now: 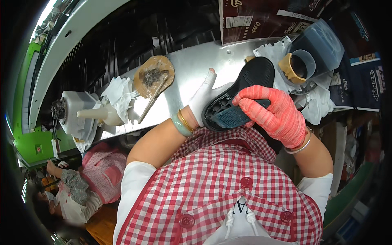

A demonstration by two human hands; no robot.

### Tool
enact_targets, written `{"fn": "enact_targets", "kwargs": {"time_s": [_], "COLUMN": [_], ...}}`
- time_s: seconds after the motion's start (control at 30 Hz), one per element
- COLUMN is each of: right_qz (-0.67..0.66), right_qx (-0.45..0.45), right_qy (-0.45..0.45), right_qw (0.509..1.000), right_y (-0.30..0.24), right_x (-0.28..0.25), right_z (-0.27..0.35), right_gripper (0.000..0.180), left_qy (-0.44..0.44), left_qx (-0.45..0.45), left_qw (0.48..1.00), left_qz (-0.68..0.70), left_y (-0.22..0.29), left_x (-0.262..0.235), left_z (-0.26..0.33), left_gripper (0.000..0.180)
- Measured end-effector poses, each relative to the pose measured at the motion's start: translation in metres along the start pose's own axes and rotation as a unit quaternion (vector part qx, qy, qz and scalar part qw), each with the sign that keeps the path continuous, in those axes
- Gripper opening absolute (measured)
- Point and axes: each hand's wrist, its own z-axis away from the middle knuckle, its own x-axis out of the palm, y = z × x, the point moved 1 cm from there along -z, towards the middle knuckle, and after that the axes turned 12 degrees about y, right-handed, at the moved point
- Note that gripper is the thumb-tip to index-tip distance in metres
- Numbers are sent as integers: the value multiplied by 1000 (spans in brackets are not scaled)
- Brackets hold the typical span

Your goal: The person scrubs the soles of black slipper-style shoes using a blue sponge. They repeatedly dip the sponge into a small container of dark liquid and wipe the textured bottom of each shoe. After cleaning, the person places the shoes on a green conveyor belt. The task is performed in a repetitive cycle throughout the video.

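A black shoe sole point(257, 73) lies slantwise in front of me, its heel end toward my body. My left hand point(206, 96), in a white glove with a bare thumb tip, supports the sole from its left side, thumb stretched out and the other fingers hidden beneath. Over the heel, my right hand point(271, 112), in a pinkish-red knitted glove, pinches a dark teal pad point(232, 116) with a mesh-like surface. The pad is tilted across the heel end, where open hollow cells show beside it. How far it touches the sole I cannot tell.
On the metal table point(200, 57) lie a round brown board point(157, 67) with dark residue, a thin stick point(153, 100), crumpled white paper point(116, 96) and a nozzled bottle point(102, 113). A yellow-rimmed cup point(292, 68) and printed boxes point(261, 22) stand right. Another person point(90, 183) sits lower left.
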Motion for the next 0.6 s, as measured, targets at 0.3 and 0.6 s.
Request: {"fn": "enact_targets", "kwargs": {"time_s": [0.3,0.6], "right_qz": [-116,-86], "right_qx": [310,292], "right_qy": [-61,-112], "right_qw": [942,946], "right_y": [-14,-20], "right_x": [8,20], "right_z": [-32,-51], "right_gripper": [29,25], "left_qy": [-11,11], "left_qx": [-39,-113], "left_qw": [991,977], "left_qz": [-131,-179], "left_y": [12,24], "left_x": [-12,-24], "left_z": [2,11], "left_gripper": [96,98]}}
